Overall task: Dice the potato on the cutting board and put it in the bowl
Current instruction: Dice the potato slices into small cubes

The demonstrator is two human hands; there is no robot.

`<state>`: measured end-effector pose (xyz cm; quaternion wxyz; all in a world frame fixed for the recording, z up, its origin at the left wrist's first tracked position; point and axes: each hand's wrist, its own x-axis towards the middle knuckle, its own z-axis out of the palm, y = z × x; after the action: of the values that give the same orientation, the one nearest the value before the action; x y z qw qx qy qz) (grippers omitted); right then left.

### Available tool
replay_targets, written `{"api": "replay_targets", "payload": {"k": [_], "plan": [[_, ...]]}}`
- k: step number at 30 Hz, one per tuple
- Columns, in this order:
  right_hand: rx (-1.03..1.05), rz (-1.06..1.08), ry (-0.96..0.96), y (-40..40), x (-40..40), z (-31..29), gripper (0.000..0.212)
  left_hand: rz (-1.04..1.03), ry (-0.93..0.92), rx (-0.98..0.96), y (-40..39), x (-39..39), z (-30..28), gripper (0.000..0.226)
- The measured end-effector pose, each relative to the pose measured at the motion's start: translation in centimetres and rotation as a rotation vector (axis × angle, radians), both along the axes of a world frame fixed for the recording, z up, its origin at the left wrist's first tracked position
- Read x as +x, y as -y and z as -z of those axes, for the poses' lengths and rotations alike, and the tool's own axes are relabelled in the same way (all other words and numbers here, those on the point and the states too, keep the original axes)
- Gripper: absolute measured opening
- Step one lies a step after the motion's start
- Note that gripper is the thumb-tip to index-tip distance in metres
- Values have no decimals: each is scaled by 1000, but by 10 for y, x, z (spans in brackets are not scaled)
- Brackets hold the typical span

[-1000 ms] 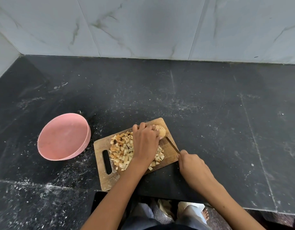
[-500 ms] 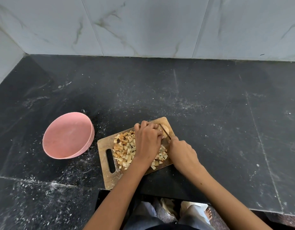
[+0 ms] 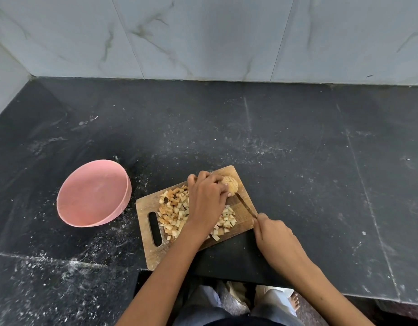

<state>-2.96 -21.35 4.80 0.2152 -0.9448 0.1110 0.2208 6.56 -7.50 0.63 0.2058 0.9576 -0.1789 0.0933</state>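
- Left hand [image 3: 207,198], fingers curled, holds the potato piece [image 3: 231,185] on the cutting board [image 3: 154,203], frame centre.
- Right hand [image 3: 272,234] grips what looks like a knife [image 3: 245,205].
- Pink bowl [image 3: 92,194] sits left.

Black stone countertop [image 3: 297,142], scuffed and dusted with white specks, abuts a grey-veined marble-tile wall [image 3: 203,36] under even, diffuse light.

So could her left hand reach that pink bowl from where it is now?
Probably yes. The left hand grips the potato piece on the cutting board; the pink bowl sits just left of it, with only bare counter between. It must let go first.
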Motion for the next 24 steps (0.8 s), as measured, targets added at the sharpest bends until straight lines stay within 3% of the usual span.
{"api": "replay_targets", "payload": {"k": [6, 13, 19, 24], "plan": [[45, 52, 72, -10, 33, 3, 35, -19, 12, -7, -2, -4, 0, 11], [-45, 6, 79, -24, 56, 18, 29, -34, 17, -37, -3, -4, 0, 11], [-112, -49, -11, -21, 43, 10, 41, -64, -6, -35, 1, -6, -1, 12], [-132, -49, -138, -10, 10, 2, 25, -80, -13, -13, 2, -6, 0, 11]]}}
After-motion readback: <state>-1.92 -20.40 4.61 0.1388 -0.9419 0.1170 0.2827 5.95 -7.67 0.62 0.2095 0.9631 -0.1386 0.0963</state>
